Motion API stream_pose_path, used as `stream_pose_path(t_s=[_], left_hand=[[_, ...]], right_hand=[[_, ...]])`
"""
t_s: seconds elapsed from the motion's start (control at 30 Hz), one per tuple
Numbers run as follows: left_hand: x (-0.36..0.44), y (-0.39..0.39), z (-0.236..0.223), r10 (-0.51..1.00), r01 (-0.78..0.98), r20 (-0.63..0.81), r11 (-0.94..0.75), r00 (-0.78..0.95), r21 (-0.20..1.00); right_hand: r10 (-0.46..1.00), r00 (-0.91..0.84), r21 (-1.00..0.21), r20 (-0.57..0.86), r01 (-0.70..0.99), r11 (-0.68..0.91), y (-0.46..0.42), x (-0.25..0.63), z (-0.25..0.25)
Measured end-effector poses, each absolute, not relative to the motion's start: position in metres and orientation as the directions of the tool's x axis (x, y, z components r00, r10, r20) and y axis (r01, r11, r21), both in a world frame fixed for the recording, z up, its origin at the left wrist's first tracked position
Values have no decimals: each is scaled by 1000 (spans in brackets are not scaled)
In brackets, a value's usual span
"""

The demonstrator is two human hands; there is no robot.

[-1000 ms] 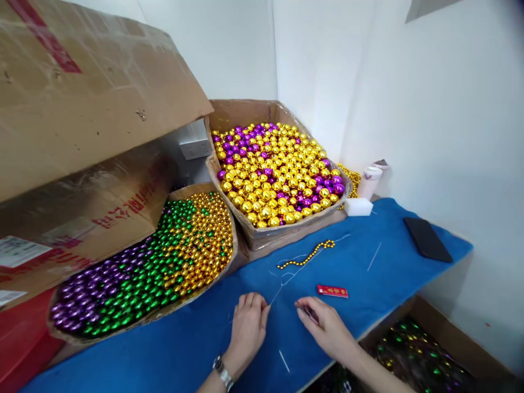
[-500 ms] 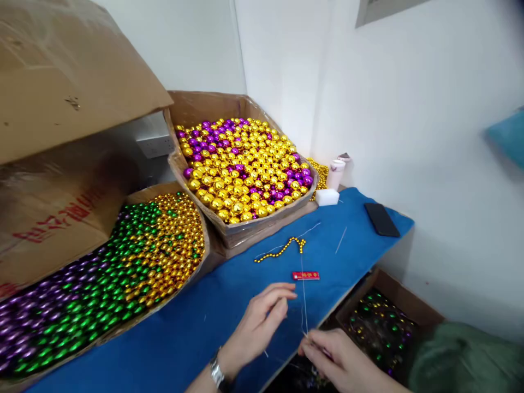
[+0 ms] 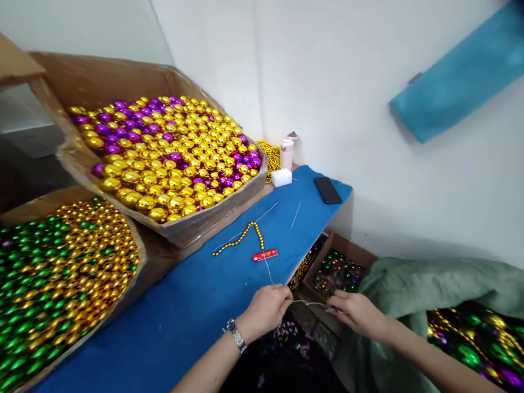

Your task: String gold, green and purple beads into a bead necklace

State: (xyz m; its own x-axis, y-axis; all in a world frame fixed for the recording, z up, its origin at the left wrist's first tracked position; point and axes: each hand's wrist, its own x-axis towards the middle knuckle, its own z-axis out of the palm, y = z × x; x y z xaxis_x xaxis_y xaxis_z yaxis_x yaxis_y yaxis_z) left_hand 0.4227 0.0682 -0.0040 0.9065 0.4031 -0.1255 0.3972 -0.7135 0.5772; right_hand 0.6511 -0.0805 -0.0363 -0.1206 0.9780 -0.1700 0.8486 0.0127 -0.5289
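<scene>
My left hand [image 3: 268, 307], with a metal watch on the wrist, is closed with its fingertips pinching a thin white string [image 3: 267, 267] at the front edge of the blue-covered table. Off to the right, past that edge, my right hand [image 3: 358, 314] grips the other part of the string, which spans between both hands. Whether a needle is also in its fingers cannot be made out. From my left hand the string runs back to a short strand of small gold beads [image 3: 237, 241] lying on the cloth. A red printed packet [image 3: 270, 254] lies at the strand's near end.
Big boxes hold gold and purple balls [image 3: 176, 164] and green and gold beads [image 3: 82, 256]. A black phone [image 3: 327, 190], a white block [image 3: 281, 177] and a pink bottle [image 3: 287, 155] stand or lie at the table's far end. A green sack [image 3: 434, 284] is at right.
The view has swung right. My left hand, earlier loose beside the string, now pinches it. My right hand has moved away rightward, and the bead strand has come up to the red packet.
</scene>
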Motion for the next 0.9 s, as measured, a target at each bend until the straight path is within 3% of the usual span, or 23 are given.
stream_pose_path(t_s=[0.33,0.9], left_hand=[[433,65,-18,452,479,-177,-742,874,469],[434,65,-18,455,472,-157,-751,877,462]], right_hand=[[986,-123,-419,-109,906,67,-65,632,-29],[982,-124,-242,-143,966,87,-38,599,-37]])
